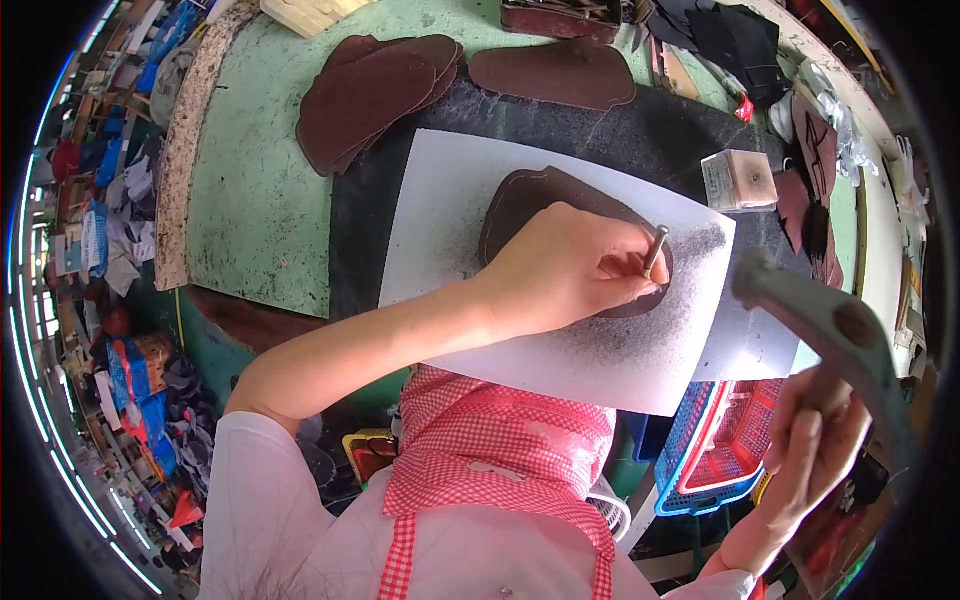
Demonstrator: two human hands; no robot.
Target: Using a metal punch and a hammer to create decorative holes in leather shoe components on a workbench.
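My left hand (575,258) pinches a thin metal punch (656,250), held nearly upright over the right end of a dark brown leather piece (520,205). My fingers hide the tip of the punch. A line of small pale marks runs along the leather's edge, and the side of my hand rests on it. Beneath the leather is a white sheet (425,220) sprinkled with dark specks, densest at its right. At the right, my right hand (815,440) grips a hammer (850,325), raised apart from the punch.
Stacked brown leather pieces (370,95) lie at the back left, with another piece (550,75) behind the sheet. A small clear box (740,180) stands right of the sheet. Farther back are a tool tray (560,22) and black scraps (735,45). Baskets (690,480) stand below the table edge.
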